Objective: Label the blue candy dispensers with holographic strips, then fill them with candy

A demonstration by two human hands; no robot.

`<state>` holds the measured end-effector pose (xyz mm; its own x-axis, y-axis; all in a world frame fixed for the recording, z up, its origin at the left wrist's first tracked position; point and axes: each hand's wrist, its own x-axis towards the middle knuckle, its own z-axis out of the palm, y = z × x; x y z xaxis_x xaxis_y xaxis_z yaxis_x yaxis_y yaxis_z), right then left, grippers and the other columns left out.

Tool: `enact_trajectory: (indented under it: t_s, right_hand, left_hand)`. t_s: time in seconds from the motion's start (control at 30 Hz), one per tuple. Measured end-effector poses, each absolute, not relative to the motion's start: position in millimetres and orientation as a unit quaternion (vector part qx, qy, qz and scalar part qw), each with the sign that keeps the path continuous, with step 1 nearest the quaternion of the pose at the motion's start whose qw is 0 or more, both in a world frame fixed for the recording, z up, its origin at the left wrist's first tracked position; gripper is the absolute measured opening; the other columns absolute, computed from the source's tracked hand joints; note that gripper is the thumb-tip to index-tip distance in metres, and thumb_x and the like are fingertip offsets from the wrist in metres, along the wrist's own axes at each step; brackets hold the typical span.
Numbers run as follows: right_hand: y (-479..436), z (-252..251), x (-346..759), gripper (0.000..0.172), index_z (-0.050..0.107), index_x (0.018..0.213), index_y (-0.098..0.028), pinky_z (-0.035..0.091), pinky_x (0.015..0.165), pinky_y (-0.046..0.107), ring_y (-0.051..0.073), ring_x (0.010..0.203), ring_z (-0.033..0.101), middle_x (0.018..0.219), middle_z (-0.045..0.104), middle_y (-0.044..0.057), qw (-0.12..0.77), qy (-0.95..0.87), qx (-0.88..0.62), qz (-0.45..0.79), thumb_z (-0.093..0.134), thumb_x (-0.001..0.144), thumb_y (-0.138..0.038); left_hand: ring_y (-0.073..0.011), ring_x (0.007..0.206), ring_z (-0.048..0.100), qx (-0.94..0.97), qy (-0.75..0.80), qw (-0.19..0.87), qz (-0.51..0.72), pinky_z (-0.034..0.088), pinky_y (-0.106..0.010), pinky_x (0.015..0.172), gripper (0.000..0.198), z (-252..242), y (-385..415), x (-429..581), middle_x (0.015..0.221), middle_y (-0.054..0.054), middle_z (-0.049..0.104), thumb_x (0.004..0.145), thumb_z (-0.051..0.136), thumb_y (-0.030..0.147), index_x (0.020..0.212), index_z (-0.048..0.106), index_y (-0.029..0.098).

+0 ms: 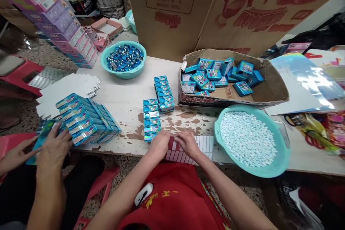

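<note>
My left hand [161,143] is curled at the table's front edge, beside a block of small white-sided pieces in rows [206,144]. Close by on the right, my right hand [188,143] has its fingers bent together over the same block. A dark red patch [171,143] shows between the hands. What the fingertips hold, if anything, is too small to make out. Just beyond my left hand stands a row of small blue boxes [151,115], with round openings in several of their upturned ends. A second row of blue boxes [164,93] sits behind it.
A teal basin [219,140] of pale tablets stands right. A cut-down carton [231,99] holds blue boxes. Blue caps fill another basin [126,74]. A co-worker's hands [52,143] handle blue packaging beside stacked blue boxes [86,122]. Large cardboard [175,36] rises behind.
</note>
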<state>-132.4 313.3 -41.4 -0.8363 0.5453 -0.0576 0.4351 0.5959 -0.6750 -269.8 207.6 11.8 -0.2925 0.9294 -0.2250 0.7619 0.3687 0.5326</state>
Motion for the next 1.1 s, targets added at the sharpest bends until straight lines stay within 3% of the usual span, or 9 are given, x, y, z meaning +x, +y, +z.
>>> enact_trajectory:
  t_s: [0.13,0.3,0.53,0.63,0.7,0.8,0.9,1.0,1.1]
  right_hand:
    - [312,-38,-130,0.01,0.062,0.089,-0.022,0.035,0.079,0.033,0.018,0.082,0.056,0.082,0.065,0.001,0.11,-0.9,-0.28,0.314,0.054,0.088,-0.026]
    - [284,-44,-131,0.031,0.056,0.118,-0.023,0.033,0.091,0.041,0.024,0.102,0.049,0.114,0.061,0.007,0.183,-0.927,-0.283,0.163,0.05,0.088,-0.02]
    - [243,-57,-121,0.059,0.035,0.138,-0.02,0.022,0.105,0.05,0.028,0.132,0.026,0.142,0.037,0.009,0.139,-0.945,-0.253,0.154,0.04,0.081,-0.004]
    - [245,-50,-114,0.045,0.05,0.124,-0.023,0.024,0.103,0.051,0.028,0.127,0.035,0.132,0.05,0.008,0.139,-0.944,-0.243,0.176,0.043,0.083,-0.008]
    - [250,-39,-111,0.027,0.06,0.104,-0.023,0.032,0.096,0.047,0.026,0.109,0.049,0.108,0.064,0.007,0.133,-0.945,-0.225,0.199,0.044,0.086,-0.011]
    - [262,-12,-109,0.018,0.06,0.082,-0.02,0.04,0.077,0.037,0.02,0.08,0.054,0.078,0.063,0.005,0.136,-0.927,-0.24,0.256,0.044,0.089,-0.016]
    - [275,19,-111,0.013,0.056,0.078,-0.02,0.041,0.069,0.032,0.018,0.074,0.053,0.076,0.061,0.003,0.172,-0.872,-0.3,0.348,0.049,0.088,-0.023]
    - [286,40,-120,0.013,0.055,0.075,-0.02,0.042,0.068,0.029,0.016,0.072,0.054,0.074,0.059,0.001,0.187,-0.809,-0.337,0.445,0.053,0.086,-0.027]
    - [292,40,-136,0.014,0.055,0.074,-0.02,0.043,0.066,0.027,0.015,0.068,0.055,0.072,0.06,0.0,0.183,-0.761,-0.362,0.506,0.055,0.084,-0.03]
  left_hand:
    - [-0.0209,0.086,0.061,0.501,0.807,0.307,0.065,0.043,-0.029,0.073,0.028,6,222,-267,0.088,-0.011,0.066,0.084,0.035,0.012,0.087,0.063,0.015]
    - [-0.0222,0.085,0.062,0.486,0.814,0.316,0.042,0.042,-0.029,0.072,0.028,8,231,-273,0.086,-0.013,0.068,0.085,0.038,0.015,0.083,0.065,0.015]
    - [-0.026,0.081,0.063,0.471,0.821,0.319,0.042,0.042,-0.031,0.069,0.028,9,238,-274,0.082,-0.017,0.068,0.081,0.041,0.016,0.078,0.068,0.014]
    - [-0.0252,0.08,0.063,0.46,0.826,0.322,0.051,0.042,-0.03,0.068,0.025,4,237,-276,0.08,-0.015,0.068,0.079,0.042,0.015,0.079,0.068,0.014]
    - [-0.0244,0.079,0.063,0.45,0.831,0.322,0.06,0.042,-0.029,0.068,0.026,1,237,-278,0.078,-0.014,0.068,0.079,0.042,0.014,0.078,0.068,0.015]
    - [-0.0249,0.08,0.063,0.437,0.838,0.319,0.074,0.042,-0.03,0.069,0.027,3,235,-282,0.078,-0.013,0.067,0.082,0.04,0.016,0.08,0.067,0.015]
    - [-0.0222,0.089,0.061,0.442,0.814,0.332,0.177,0.043,-0.03,0.077,0.029,13,228,-286,0.092,-0.01,0.067,0.088,0.037,0.026,0.094,0.064,0.018]
    - [-0.0185,0.098,0.057,0.432,0.694,0.443,0.368,0.043,-0.027,0.083,0.03,24,213,-287,0.109,-0.006,0.063,0.085,0.046,0.038,0.107,0.058,0.02]
    - [-0.015,0.072,0.059,0.36,0.643,0.536,0.412,0.045,-0.024,0.067,0.026,25,195,-287,0.079,-0.003,0.065,0.081,0.051,0.04,0.086,0.058,0.016]
